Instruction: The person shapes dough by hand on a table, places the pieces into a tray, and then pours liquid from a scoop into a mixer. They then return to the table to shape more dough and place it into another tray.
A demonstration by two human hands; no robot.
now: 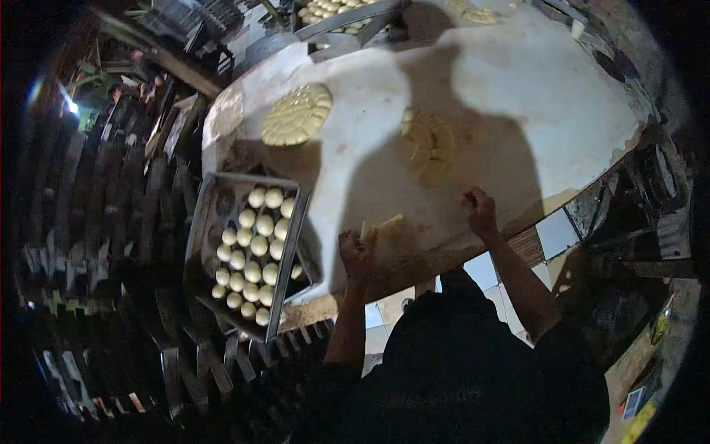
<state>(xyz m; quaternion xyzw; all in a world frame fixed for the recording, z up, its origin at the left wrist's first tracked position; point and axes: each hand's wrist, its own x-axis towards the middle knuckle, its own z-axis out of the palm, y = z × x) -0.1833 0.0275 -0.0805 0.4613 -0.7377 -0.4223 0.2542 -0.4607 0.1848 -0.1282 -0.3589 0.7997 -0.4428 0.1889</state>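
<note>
My left hand [356, 255] is at the table's near edge, its fingers curled, with a pale strip of dough [363, 230] showing at the fingertips. Just to its right lies a flat yellowish piece of dough [390, 227], in shadow. Held a little over the table, my right hand [481, 212] is closed; whatever is in it, if anything, is hidden. Beyond both hands, a cut, flattened mass of dough [431, 148] lies in my shadow. A tray [288, 251] of several round dough balls [252, 272] sits left of my left hand.
Farther left on the pale table [362, 89] rests a round slab of dough cut into pieces [298, 115]. Another tray [347, 16] of dough balls stands at the far edge. Stacked dark trays [111, 214] fill the left side.
</note>
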